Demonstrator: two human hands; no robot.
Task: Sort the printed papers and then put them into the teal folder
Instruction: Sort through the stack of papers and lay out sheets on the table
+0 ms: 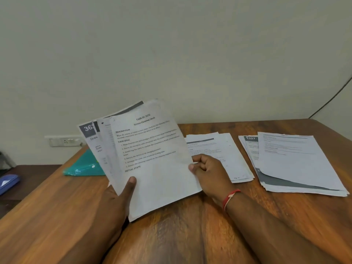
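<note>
A fanned stack of printed papers (152, 161) is lifted above the wooden table, its front sheet headed "Screen Cleaning Check". My left hand (118, 199) grips the stack at its lower left corner, thumb on the front sheet. My right hand (207, 168) pinches the right edge of the front sheet. The teal folder (83, 166) lies flat on the table behind the stack, partly hidden by it. Two sorted piles lie to the right: a middle pile (224, 149) just behind my right hand and a thicker right pile (293, 161).
The wooden table (190, 235) runs to a wall at the back. A blue object (7, 182) sits on a lower dark surface off the left edge. A wall socket strip (64, 141) is behind the folder. A dark cable (335, 96) hangs at the right.
</note>
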